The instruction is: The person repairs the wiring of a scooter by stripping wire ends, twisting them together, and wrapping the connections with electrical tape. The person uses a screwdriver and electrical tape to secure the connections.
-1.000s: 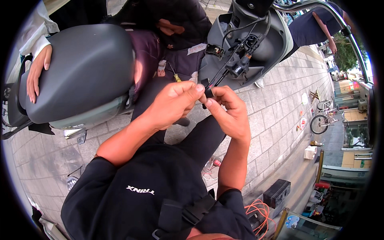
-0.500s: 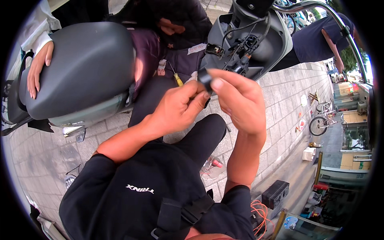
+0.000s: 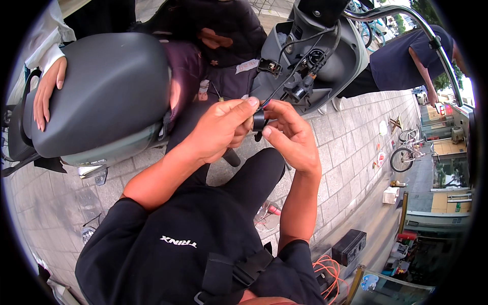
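Left hand [image 3: 218,129]: thumb and forefinger pressed together, apparently pinching a thin dark cable [image 3: 276,94] (the exact contact is hidden).
Right hand [image 3: 296,140]: fingers curled, thumb at the lower edge of a black roll [image 3: 259,122].
Black roll location: between the two hands, above the thighs, just below the scooter's front panel [image 3: 351,68].
Roll handling: probably light and firm, slightly slick outside (tape, by its look); best held by its flat sides or rim.
Cable handling: likely flexible; grip the sheath, sparing the connections.
Materials: smooth cylindrical roll; moulded grey plastic panel; matte, rounded seat [image 3: 112,86]; glossy metal handlebar [image 3: 401,14]; rough rectangular paving [image 3: 351,134].
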